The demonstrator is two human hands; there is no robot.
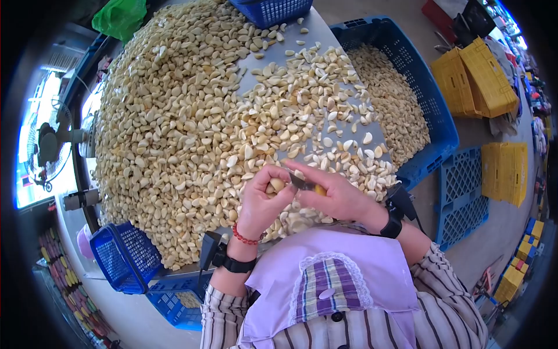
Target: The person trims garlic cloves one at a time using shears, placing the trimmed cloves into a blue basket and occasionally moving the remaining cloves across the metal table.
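Just above the lilac cloth apron (349, 262), a pale garlic clove (278, 185) is pinched in the curled left hand (261, 205) and a short yellow-handled knife (304, 183) gripped by the closed right hand (343, 196); trimming is judged under way, a shallow cut being needed next.

Garlic heap (174, 128) was pale cream. Crate (433, 116) right of heap was blue; crates (476, 81) farther right, yellow. Bag (119, 17) at heap's far-left edge was green. At heap's near edge: cream clove (278, 185), yellow-handled knife (302, 182), red bead bracelet (245, 238), lilac apron (360, 262) with purple plaid patch, brown-and-white striped shirt (447, 302).
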